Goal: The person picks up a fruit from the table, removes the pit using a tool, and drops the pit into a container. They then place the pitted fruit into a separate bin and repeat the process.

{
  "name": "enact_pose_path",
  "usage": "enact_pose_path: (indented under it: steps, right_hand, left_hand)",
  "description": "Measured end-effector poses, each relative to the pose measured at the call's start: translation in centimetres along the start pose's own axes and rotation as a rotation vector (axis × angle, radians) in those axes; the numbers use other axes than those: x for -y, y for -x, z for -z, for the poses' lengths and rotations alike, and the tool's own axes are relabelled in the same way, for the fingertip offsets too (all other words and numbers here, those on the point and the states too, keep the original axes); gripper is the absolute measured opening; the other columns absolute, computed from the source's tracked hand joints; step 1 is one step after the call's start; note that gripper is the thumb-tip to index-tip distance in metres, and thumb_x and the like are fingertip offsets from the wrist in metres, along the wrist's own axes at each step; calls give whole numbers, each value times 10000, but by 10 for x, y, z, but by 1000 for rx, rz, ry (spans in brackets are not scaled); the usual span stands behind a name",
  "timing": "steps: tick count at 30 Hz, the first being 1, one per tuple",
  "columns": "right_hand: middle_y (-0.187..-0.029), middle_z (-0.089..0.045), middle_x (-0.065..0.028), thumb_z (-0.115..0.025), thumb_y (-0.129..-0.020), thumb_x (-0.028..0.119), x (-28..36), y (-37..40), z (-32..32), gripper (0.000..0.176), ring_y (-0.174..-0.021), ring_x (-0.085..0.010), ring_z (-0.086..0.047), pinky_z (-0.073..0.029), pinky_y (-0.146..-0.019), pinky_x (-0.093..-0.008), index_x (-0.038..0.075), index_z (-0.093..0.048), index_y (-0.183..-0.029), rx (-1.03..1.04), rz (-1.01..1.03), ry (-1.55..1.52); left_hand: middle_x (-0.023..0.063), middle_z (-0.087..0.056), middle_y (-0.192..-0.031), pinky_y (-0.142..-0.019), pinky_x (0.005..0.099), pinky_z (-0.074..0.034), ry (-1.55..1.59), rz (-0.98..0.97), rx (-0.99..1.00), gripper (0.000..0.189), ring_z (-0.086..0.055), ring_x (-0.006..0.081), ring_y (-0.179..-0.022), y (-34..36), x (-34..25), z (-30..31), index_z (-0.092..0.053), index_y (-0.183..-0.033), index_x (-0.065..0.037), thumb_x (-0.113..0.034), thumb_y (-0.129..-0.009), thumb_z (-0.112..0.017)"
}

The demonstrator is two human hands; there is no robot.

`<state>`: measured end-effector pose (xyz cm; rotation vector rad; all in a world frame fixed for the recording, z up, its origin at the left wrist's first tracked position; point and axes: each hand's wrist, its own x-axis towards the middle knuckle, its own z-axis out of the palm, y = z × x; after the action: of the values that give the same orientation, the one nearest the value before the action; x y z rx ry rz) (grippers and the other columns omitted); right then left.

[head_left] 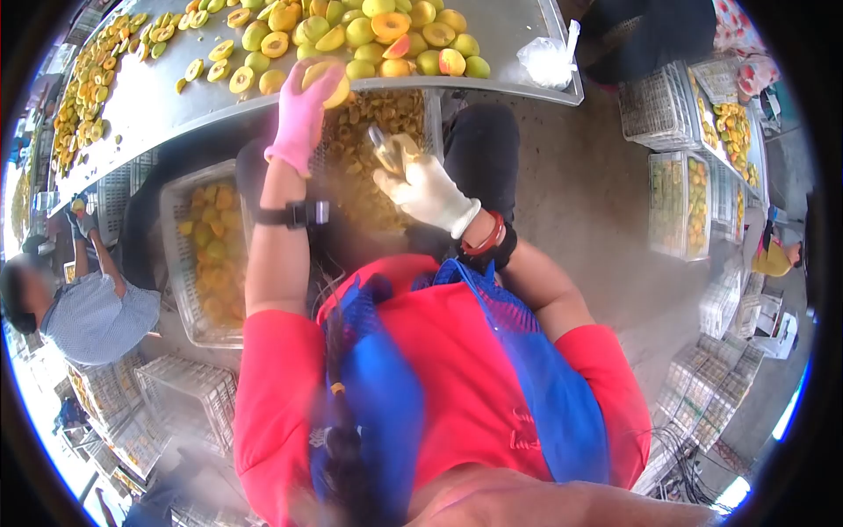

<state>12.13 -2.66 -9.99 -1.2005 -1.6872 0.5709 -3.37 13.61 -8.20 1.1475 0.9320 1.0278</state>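
Observation:
My left hand (303,123), in a pink glove, is closed around a yellow peach (334,86) at the near edge of the metal table (198,98). My right hand (421,189), in a white glove with stained fingers, is closed on a small metal-tipped tool (378,138); the rest of it is hidden by the fingers. Whole and halved peaches (360,33) lie heaped on the table beyond my hands. Below my hands, between my legs, a crate holds brownish-yellow pits or scraps (364,198).
A white crate (180,285) of peaches stands on the floor at left. A crumpled plastic bag (546,61) lies at the table's right corner. Crates (663,110) are stacked at right. A person in a checked shirt (101,316) works at left, another person (773,259) sits far right.

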Motion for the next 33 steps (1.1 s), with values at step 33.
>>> enact_pose_path:
  steps: [33]
  right_hand:
    - [-1012,-599,-126,-686,-764,74,37,1,1,331,-900,-315,-622,-550,-658,-390,83,-661,-1094,16,99,120]
  left_hand:
    - [131,-659,-1012,-800,321,-527,312,-377,-89,578,-657,203,-841,125,-42,-82,-576,-1125,16,-503,-1049,-334]
